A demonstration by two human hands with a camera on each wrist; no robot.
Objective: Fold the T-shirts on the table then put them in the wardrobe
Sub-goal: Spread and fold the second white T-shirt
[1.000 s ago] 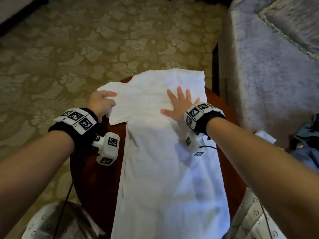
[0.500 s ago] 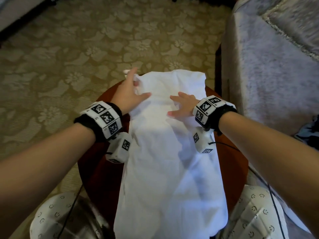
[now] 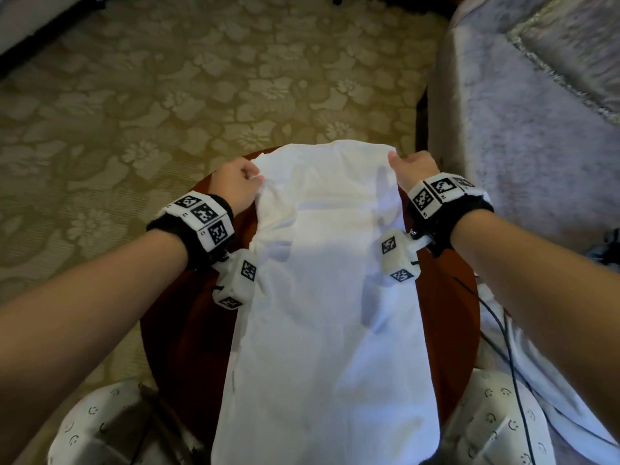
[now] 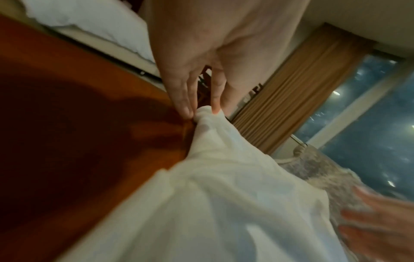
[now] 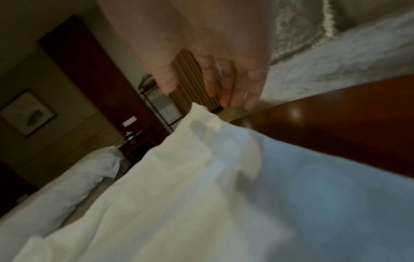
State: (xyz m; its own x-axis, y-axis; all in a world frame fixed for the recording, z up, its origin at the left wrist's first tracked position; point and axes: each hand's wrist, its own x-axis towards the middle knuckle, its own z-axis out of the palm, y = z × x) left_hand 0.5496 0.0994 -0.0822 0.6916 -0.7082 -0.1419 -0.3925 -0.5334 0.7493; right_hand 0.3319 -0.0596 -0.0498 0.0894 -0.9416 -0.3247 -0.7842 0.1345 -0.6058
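A white T-shirt (image 3: 328, 280) lies on the round red-brown table (image 3: 181, 330), folded into a long narrow strip that hangs over the near edge. My left hand (image 3: 256, 177) is at its far left corner. The left wrist view shows the thumb and a finger of that hand (image 4: 201, 110) pinching the bunched corner of the T-shirt (image 4: 224, 203). My right hand (image 3: 396, 161) is at the far right corner. In the right wrist view, that hand (image 5: 190, 93) hangs over the raised corner of the T-shirt (image 5: 190, 177), thumb and fingers apart, the picture blurred.
A bed with a grey textured cover (image 3: 536, 129) stands close on the right. Patterned carpet (image 3: 167, 95) lies to the left and beyond. More white cloth (image 3: 550, 380) hangs by my right knee, crossed by black cables (image 3: 503, 330). My patterned trouser knees (image 3: 100, 424) flank the table.
The left sleeve has been folded in over the shirt. Both hands have moved from the shirt's upper part out to its far corners, and the left has pinched its corner.
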